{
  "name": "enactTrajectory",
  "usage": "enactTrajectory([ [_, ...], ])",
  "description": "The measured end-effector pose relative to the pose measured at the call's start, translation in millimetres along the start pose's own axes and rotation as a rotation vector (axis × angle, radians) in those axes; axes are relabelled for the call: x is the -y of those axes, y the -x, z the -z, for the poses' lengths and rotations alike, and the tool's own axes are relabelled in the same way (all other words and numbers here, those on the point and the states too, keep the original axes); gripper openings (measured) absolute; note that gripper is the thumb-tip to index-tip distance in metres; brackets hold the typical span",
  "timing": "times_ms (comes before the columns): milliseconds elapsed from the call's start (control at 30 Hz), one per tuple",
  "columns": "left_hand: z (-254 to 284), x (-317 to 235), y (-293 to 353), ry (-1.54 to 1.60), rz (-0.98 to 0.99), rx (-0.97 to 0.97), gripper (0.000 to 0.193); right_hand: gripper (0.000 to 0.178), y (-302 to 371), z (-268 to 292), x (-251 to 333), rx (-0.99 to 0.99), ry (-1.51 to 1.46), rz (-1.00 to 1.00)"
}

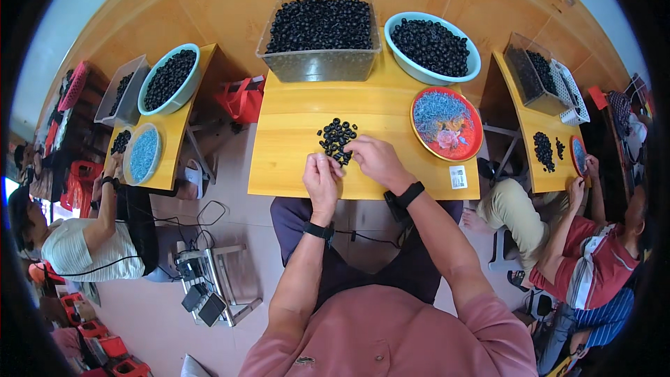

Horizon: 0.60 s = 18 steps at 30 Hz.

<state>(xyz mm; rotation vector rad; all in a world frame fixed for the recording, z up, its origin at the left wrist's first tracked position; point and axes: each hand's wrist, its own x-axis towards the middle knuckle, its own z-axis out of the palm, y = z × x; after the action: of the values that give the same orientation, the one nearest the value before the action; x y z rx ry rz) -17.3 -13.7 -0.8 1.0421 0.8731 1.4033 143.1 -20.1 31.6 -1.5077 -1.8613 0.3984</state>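
Note:
A loose pile of small black ring-shaped parts (336,134) lies on the yellow table (293,115) in front of me. My left hand (322,185) is at the near edge of this pile, its thumb and fingertips pinched together. What it holds is too small to make out. My right hand (380,162) reaches in from the right with bent, closed fingers against the near right side of the pile. Its fingertips touch the black parts, and whatever is between them is hidden.
At the back stand a clear bin (317,66) and a pale blue basin (467,73), both full of black parts. A red flowered tray (477,141) holds bluish clear pieces, with a white label (458,177) nearby. Two people sit at side tables.

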Motion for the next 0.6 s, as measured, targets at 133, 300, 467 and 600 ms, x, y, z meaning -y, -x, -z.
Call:
enactTrajectory([
  [133, -4, 1, 1, -0.035, 0.074, 0.098, 0.027, 0.020, 2, 4, 0, 0.049, 0.108, -0.058],
  [300, -4, 2, -2, -0.294, 0.086, 0.130, 0.033, 0.017, 8, 10, 4, 0.031, 0.110, -0.126],
  [467, -3, -1, -4, -0.394, 0.050, 0.155, 0.027, 0.018, 9, 9, -3, 0.062, 0.142, -0.103],
  [600, 1, 2, -4, -0.422, 0.064, 0.169, 0.016, 0.019, 14, 10, 6, -0.027, 0.099, -0.067],
])
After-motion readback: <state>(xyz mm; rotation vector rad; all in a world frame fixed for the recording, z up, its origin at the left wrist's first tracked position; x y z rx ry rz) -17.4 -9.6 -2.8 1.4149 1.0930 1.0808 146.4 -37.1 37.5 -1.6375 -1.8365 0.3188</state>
